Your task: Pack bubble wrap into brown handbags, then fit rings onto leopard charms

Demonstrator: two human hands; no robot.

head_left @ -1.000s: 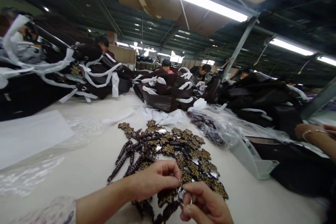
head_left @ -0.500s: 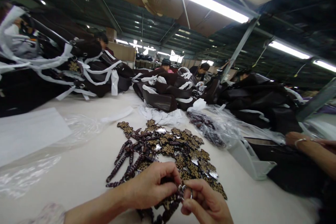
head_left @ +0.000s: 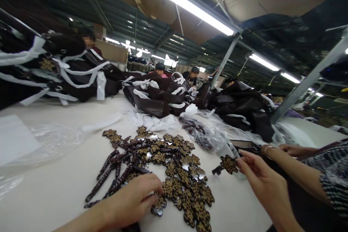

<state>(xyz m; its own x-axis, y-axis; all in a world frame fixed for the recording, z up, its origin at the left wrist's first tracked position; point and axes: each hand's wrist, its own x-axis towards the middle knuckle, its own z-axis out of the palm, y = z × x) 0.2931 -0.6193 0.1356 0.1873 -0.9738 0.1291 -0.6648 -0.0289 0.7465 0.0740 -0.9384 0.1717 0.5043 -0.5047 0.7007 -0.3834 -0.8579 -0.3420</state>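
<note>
My left hand (head_left: 133, 197) is at the near edge of a pile of leopard-print flower charms (head_left: 185, 177), its fingers closed on one flower charm (head_left: 159, 206). My right hand (head_left: 268, 185) is out to the right above the table, pinching another flower charm (head_left: 229, 164) by its edge. A short dark tab (head_left: 216, 170) sticks out from that charm's far side. Dark twisted, striped cords (head_left: 102, 181) lie left of the pile. Part of the left fingers' grip is hidden from view.
Dark brown bags with white-wrapped straps (head_left: 154, 96) are heaped at the back. Clear plastic wrap (head_left: 212, 130) covers more dark cords. At the right, a co-worker's arms (head_left: 296, 166) reach in near my right hand. A metal post (head_left: 296, 83) slants behind. Plastic sheeting (head_left: 54, 145) lies left.
My hands were together over small metal rings at the pile's near edge. They have parted: the right has moved right with a flower charm, the left stays by the pile. The view has turned right.
</note>
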